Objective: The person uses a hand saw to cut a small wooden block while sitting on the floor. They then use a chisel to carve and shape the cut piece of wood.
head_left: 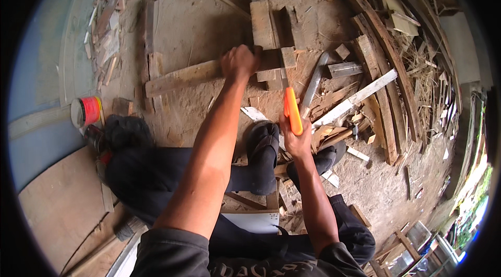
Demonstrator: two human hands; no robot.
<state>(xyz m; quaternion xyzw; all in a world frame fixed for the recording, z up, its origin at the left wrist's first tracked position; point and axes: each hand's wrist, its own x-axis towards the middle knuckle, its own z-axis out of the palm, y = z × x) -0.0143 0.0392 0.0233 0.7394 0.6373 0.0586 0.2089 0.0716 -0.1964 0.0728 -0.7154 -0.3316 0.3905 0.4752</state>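
Note:
My left hand (240, 62) is closed over a wooden board (182, 78) that lies across other timber pieces. In my right hand (297, 135) is the orange handle of a handsaw (293, 111). The saw's thin blade points away from me and meets the board near its right end, just left of a pale cut end (288, 58). Beneath and beyond the board stands a thicker upright-running timber (262, 24). How deep the blade sits in the wood I cannot tell.
A hammer-like tool with a grey curved shaft (315, 83) lies right of the saw. Wood scraps and long beams (383, 89) crowd the right side. A red-labelled can (91, 110) stands at the left. Black shoes (262, 144) are close below the work.

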